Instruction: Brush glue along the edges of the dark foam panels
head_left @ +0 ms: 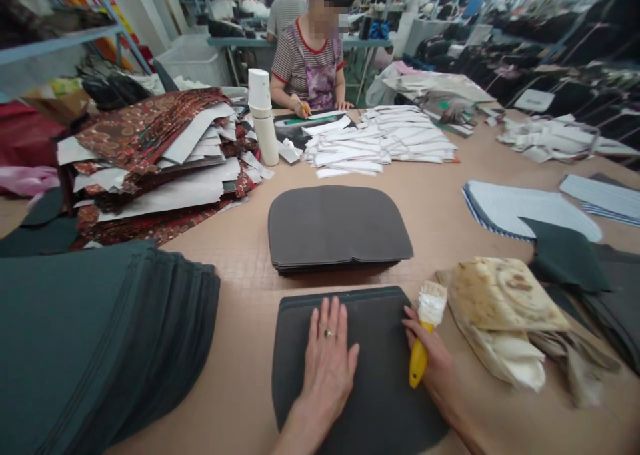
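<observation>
My left hand lies flat on a dark grey panel near the front of the table, fingers extended. At the panel's right edge is my right hand, holding a brush with a yellow handle; its white-coated bristles point up and away from me. The right fingertips touch the panel's upper right edge. Just beyond lies a stack of dark grey rounded pieces, apart from the panel under my left hand.
Dark green pieces are stacked at left, behind them patterned red pieces. A stained cloth bundle lies right of the brush. White strips, a white bottle and a seated person are across the table.
</observation>
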`<state>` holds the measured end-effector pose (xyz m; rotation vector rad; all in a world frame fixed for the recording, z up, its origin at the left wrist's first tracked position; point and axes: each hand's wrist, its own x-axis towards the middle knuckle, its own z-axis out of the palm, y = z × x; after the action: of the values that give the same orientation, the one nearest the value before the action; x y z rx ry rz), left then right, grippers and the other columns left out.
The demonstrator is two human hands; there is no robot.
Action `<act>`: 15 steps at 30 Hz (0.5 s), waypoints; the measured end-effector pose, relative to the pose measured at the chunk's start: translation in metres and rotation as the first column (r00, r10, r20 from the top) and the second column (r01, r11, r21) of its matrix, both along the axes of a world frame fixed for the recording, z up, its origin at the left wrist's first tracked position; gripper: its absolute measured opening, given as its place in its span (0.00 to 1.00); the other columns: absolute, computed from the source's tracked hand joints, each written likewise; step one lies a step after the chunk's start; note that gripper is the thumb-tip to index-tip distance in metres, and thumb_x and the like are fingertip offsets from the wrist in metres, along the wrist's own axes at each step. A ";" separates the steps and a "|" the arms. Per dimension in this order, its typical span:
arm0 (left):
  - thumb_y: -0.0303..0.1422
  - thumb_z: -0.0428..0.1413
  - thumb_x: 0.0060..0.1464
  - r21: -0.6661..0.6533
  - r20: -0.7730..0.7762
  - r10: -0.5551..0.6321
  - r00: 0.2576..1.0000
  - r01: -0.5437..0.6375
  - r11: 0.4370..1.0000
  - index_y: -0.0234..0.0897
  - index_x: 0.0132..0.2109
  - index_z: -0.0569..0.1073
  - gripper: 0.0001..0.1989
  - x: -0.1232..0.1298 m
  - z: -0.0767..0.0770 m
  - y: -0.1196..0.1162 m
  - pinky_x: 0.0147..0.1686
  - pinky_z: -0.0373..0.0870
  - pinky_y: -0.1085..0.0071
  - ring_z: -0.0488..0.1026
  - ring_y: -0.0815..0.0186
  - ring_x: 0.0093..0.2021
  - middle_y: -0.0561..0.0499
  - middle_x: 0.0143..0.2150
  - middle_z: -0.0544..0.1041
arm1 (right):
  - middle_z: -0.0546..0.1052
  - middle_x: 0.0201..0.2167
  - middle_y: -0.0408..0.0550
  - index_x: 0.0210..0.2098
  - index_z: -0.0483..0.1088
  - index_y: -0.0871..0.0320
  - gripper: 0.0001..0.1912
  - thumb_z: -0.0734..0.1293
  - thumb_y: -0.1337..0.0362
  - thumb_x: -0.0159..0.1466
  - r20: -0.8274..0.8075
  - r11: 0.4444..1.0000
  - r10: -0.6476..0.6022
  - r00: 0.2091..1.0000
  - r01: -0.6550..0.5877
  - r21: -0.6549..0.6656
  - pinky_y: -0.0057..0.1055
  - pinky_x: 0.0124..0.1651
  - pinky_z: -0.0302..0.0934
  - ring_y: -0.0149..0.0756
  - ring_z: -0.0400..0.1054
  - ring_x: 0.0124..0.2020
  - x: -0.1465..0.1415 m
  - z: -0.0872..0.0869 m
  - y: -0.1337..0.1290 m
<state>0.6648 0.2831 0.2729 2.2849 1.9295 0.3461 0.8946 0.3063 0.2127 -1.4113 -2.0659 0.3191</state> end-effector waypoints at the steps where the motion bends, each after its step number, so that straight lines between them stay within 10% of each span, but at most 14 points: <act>1: 0.35 0.44 0.57 -0.012 0.025 -0.057 0.998 0.057 0.998 0.33 0.63 0.46 0.29 0.016 0.000 0.005 0.60 0.54 0.57 0.42 0.58 0.65 0.44 0.66 0.48 | 0.66 0.54 0.57 0.48 0.64 0.60 0.14 0.56 0.69 0.64 0.007 1.000 0.013 1.000 -0.012 -0.022 0.41 0.52 0.62 0.43 0.61 0.55 0.002 -0.004 0.001; 7: 0.44 0.39 0.58 -0.052 0.000 -0.117 0.993 0.117 0.992 0.29 0.62 0.51 0.30 0.048 -0.024 0.026 0.61 0.53 0.58 0.46 0.58 0.65 0.41 0.65 0.52 | 0.66 0.55 0.55 0.50 0.64 0.57 0.17 0.52 0.69 0.65 0.008 0.997 -0.025 1.000 0.025 -0.068 0.44 0.52 0.60 0.44 0.58 0.56 0.004 -0.024 -0.002; 15: 0.37 0.42 0.58 0.079 -0.187 0.184 0.965 -0.172 0.982 0.28 0.62 0.50 0.28 -0.064 -0.032 0.009 0.59 0.54 0.53 0.48 0.55 0.64 0.38 0.63 0.55 | 0.66 0.55 0.52 0.50 0.64 0.55 0.19 0.50 0.70 0.64 -0.086 0.994 -0.043 0.995 0.034 -0.104 0.45 0.53 0.59 0.44 0.58 0.56 0.002 -0.022 0.001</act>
<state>0.6004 0.2917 0.2408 2.2633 2.2572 0.2113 0.8962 0.3077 0.1903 -1.4687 -1.9730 0.4688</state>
